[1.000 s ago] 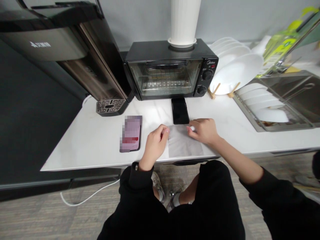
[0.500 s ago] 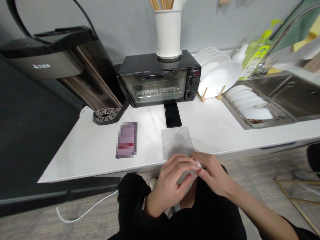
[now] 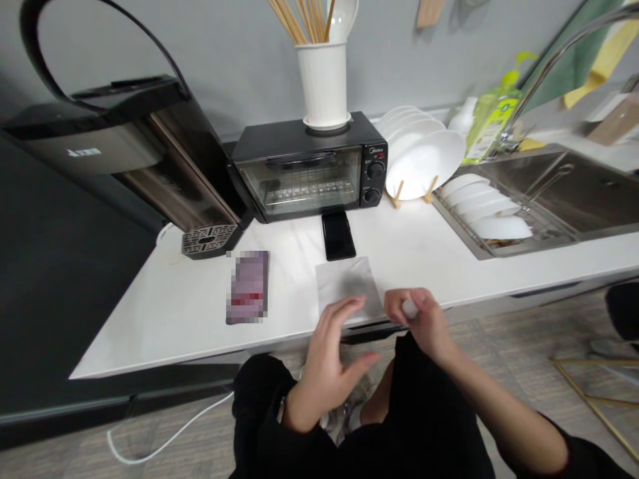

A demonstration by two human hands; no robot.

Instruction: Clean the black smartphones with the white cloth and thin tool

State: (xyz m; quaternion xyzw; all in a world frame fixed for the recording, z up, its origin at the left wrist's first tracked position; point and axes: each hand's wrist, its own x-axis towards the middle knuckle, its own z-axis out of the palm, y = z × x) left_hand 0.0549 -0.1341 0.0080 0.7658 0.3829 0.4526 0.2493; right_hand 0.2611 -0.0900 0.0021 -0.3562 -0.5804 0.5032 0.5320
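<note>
"Room first, then inward?"

"Grey wall (image 3: 224,40) at the back, wood-patterned floor (image 3: 194,452) below, and a long white desk (image 3: 164,332) between."

"What fills the desk, from the biggest down?"

"A tall dark dispenser (image 3: 180,166) at the left, a sink (image 3: 584,233) far right, a black oven (image 3: 299,183) by the wall, and upright white plates (image 3: 426,163) beside the oven. All of it stands back, so the front strip gives some room."

"And on that strip?"

"A grey sheet (image 3: 344,279), cloth or paper, I can't tell. It lies flat and roughly square, so I read no long axis. A purplish phone (image 3: 248,293), blurred, lies to its left; a black phone (image 3: 339,236) lies just beyond its far edge."

"How do the hands stand to the sheet?"

"The left hand (image 3: 324,369) is nearer: its fingertips overlap the sheet's near part in this view, though I can't tell whether they touch. It is spread wide, thumb well off the fingers, holding nothing I can see. The right hand (image 3: 422,322) is just right of the sheet's near corner, fingers curled tight."

"Round what?"

"A small white thing (image 3: 410,307), to the right of the left hand's fingertips. Only its end shows, so its long axis is hidden."
</note>
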